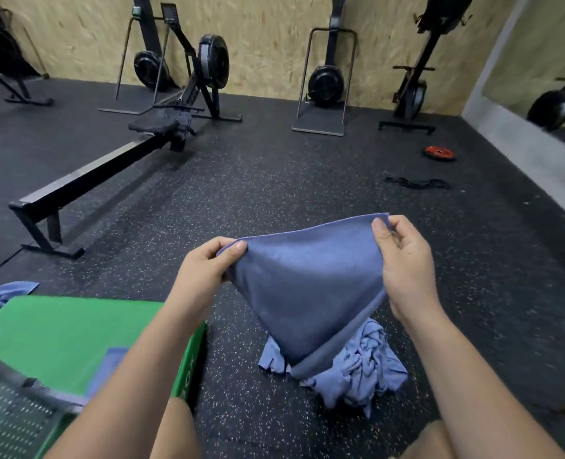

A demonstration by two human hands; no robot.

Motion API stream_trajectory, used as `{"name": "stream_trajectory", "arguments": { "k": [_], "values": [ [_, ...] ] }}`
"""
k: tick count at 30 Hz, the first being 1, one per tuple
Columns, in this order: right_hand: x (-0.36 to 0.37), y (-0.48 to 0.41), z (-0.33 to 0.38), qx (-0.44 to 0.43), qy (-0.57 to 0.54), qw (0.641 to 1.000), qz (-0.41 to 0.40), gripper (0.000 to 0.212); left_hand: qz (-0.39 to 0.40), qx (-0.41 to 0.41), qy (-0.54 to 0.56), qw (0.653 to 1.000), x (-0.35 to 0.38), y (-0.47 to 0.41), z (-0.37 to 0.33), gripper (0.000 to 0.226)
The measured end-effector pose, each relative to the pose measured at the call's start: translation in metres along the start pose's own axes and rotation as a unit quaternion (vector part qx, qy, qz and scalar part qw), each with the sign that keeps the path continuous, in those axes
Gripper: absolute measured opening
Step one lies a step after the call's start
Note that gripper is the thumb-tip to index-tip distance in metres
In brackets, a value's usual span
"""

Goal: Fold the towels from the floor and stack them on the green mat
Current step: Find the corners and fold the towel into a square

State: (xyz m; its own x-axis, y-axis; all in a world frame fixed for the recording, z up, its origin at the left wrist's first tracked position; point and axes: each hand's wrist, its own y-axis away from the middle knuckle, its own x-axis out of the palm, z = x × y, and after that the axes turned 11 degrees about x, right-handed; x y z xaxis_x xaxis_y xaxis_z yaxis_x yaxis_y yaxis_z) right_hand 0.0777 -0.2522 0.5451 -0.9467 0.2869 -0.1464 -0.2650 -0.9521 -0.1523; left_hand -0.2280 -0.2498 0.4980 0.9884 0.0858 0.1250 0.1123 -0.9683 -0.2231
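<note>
A blue towel [307, 286] hangs in the air in front of me, doubled over and tapering downward. My left hand [205, 270] pinches its upper left corner and my right hand [403, 260] pinches its upper right corner. Below it on the dark floor lies a crumpled pile of blue towels [357, 369]. The green mat [59, 336] sits at lower left, with a folded blue towel [107, 366] on it, partly hidden by my left forearm. Another blue towel [0, 296] lies crumpled beyond the mat's far left corner.
A rowing machine [109, 167] stretches across the floor at left. Exercise machines stand upright along the wooden back wall [274, 41]. A red weight plate [440, 152] and a black band [417, 183] lie at right. A dark mesh object [6, 415] fills the lower left corner.
</note>
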Motion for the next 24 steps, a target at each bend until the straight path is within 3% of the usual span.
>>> {"name": "stream_trajectory", "arguments": {
  "k": [5,12,19,24],
  "values": [
    [0.005,-0.001,-0.022,0.006,0.005,0.999,-0.047,0.035,-0.002,-0.001,0.053,0.999,0.019,-0.012,0.016,0.015],
    [-0.002,-0.011,-0.050,0.025,0.014,0.996,-0.087,0.038,-0.092,0.033,-0.009,0.995,0.029,-0.016,0.044,0.010],
    [-0.004,0.001,-0.075,0.031,0.034,0.997,-0.061,0.044,-0.065,0.005,0.023,0.998,0.027,0.000,0.063,0.016],
    [0.006,0.005,-0.077,0.056,0.038,0.996,-0.058,0.041,-0.108,0.022,-0.014,0.994,0.023,0.006,0.065,0.021]
  ]
}}
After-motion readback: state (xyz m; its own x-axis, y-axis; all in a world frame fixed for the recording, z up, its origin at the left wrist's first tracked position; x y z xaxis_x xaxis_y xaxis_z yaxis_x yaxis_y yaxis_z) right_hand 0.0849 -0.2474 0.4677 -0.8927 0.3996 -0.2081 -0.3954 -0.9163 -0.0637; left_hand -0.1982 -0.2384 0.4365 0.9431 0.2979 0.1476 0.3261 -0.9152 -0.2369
